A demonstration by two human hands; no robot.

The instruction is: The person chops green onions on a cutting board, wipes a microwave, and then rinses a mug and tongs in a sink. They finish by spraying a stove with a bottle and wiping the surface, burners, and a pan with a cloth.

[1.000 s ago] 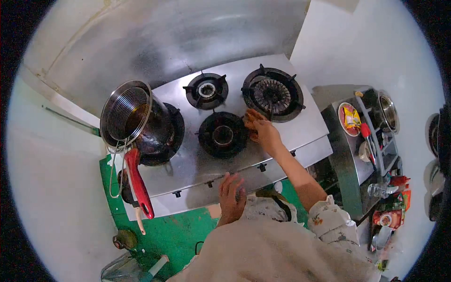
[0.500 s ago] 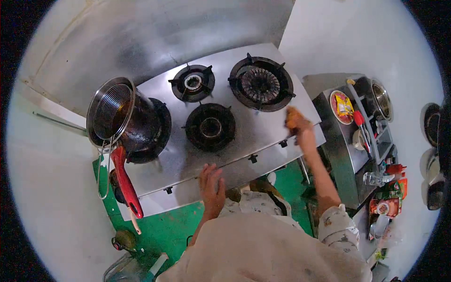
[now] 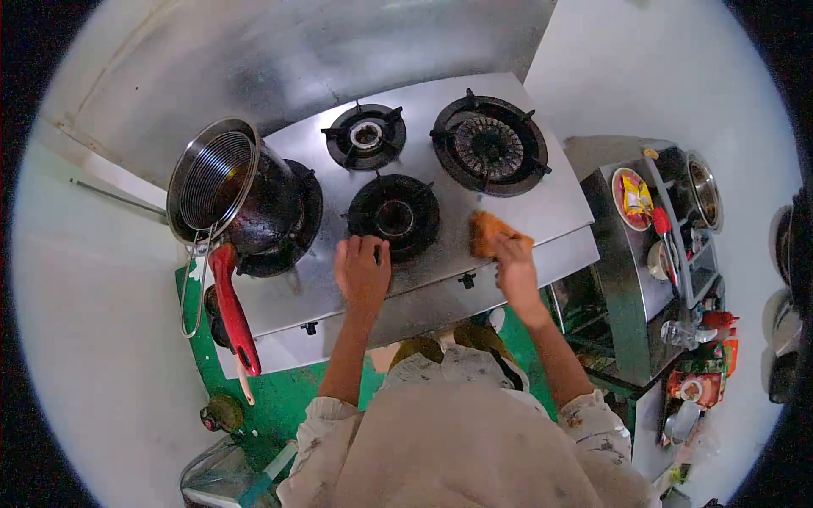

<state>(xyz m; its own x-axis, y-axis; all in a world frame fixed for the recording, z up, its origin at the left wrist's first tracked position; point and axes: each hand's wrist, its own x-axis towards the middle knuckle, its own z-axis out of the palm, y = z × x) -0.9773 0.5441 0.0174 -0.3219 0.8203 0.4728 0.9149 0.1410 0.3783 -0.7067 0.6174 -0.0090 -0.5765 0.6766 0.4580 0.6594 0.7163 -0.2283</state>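
Note:
My left hand (image 3: 363, 269) is at the near left edge of the front middle burner grate (image 3: 426, 227), its bent fingers and thumb on the black rim. The grate sits flat in its place on the steel stove top. In my right hand (image 3: 513, 264) is an orange-brown cloth (image 3: 494, 233), bunched and pressed to the stove top (image 3: 559, 216) right of that grate. Behind it is the large round burner (image 3: 489, 144), and at the back middle a smaller burner (image 3: 366, 135).
At the left, a dark pot (image 3: 269, 207) stands on a burner, with a wire strainer (image 3: 216, 178) on it and a red handle (image 3: 233, 309) jutting forward. Stove knobs (image 3: 467, 281) line the front. To the right, a steel counter (image 3: 622, 262) carries a plate (image 3: 633, 222) with a yellow packet, and red tongs (image 3: 662, 224).
My left hand has moved forward from the stove's front edge to the front burner grate. The cloth in my right hand has slid left and nearer. The view has shifted slightly.

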